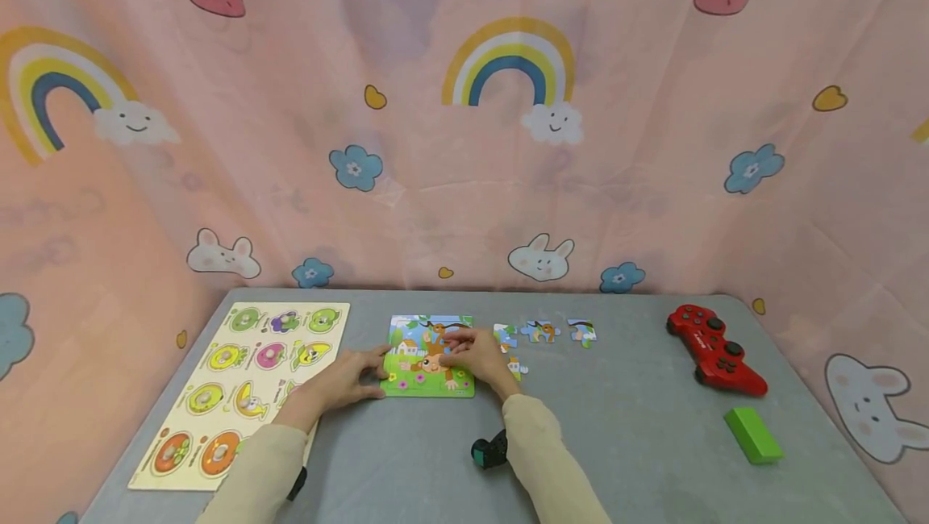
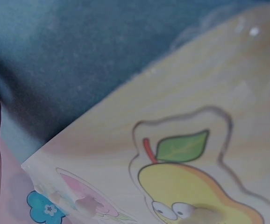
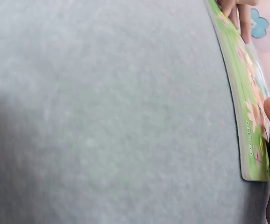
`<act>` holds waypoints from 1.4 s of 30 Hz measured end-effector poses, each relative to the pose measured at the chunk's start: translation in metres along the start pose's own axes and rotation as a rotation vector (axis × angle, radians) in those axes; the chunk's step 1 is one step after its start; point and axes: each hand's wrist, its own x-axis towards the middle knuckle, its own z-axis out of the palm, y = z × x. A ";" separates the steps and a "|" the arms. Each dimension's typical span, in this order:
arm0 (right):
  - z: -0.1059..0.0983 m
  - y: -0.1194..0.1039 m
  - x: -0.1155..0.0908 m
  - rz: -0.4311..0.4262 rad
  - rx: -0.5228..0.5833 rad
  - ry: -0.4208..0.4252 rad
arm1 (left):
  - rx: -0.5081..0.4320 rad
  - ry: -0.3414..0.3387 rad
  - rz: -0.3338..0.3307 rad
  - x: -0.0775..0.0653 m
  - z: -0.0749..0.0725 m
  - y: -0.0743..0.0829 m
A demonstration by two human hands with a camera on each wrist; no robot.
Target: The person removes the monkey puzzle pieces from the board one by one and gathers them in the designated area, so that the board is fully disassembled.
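you rest your left hand (image 1: 353, 379) along the left edge of the puzzle board (image 1: 428, 392), fingers lightly bent and gripping nothing; this contact likely steadies the board against sliding. your right hand (image 1: 479, 355) is over the board's right half, thumb and fingers close to the monkey picture. whether you pinch a piece there cannot be told, as the fingers cover the spot.

the puzzle board lies flat on the surface (image 1: 617, 427), ahead of you and between both hands, presumably so that each can reach it. four loose puzzle pieces (image 1: 540, 331) lie to its right, a placement that suits right-hand pickup. the fruit board (image 1: 227, 379) lies to the left, partly under your left forearm. the red game controller (image 1: 714, 355) and green block (image 1: 753, 435) lie far right, outside the working area.
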 end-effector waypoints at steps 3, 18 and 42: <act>0.002 -0.001 0.000 -0.026 -0.045 0.008 | 0.010 0.000 -0.003 0.000 0.000 0.000; 0.006 -0.006 -0.001 -0.052 -0.138 -0.028 | 0.019 -0.004 -0.006 -0.001 0.000 0.001; 0.009 -0.007 0.001 -0.029 -0.122 -0.011 | 0.026 0.003 0.005 0.000 0.001 0.001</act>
